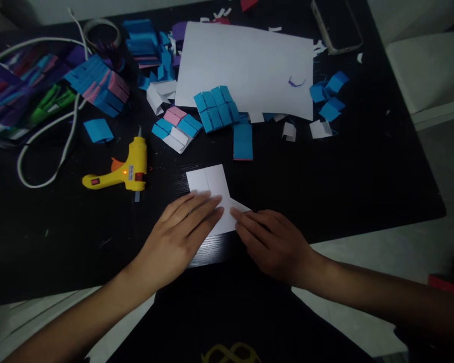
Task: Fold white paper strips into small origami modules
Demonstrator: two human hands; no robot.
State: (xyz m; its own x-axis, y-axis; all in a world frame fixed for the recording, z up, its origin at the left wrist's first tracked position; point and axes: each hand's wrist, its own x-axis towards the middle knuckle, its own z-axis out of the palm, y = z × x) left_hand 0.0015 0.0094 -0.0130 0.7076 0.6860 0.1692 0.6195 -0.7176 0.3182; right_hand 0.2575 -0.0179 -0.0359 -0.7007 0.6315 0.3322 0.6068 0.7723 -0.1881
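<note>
A white sheet of folded paper [216, 182] lies near the table's front edge, with a crease line along its upper part and a corner flap sticking out at the right. My left hand [185, 227] rests flat on its left side, fingers stretched out and pressing it down. At the right flap, my right hand [270, 239] has its fingers bent together over the paper's edge; its thumb is mostly hidden. Just beyond the paper are a blue folded paper strip [243, 142] and a block of blue, pink and white folded pieces [177, 128].
A yellow glue gun [136, 161] with a lit orange light lies at left, near a white cable [70, 146]. Behind are a large white sheet [242, 65], a blue paper block [216, 108], a tape roll [102, 33], a phone [338, 25] and paper scraps.
</note>
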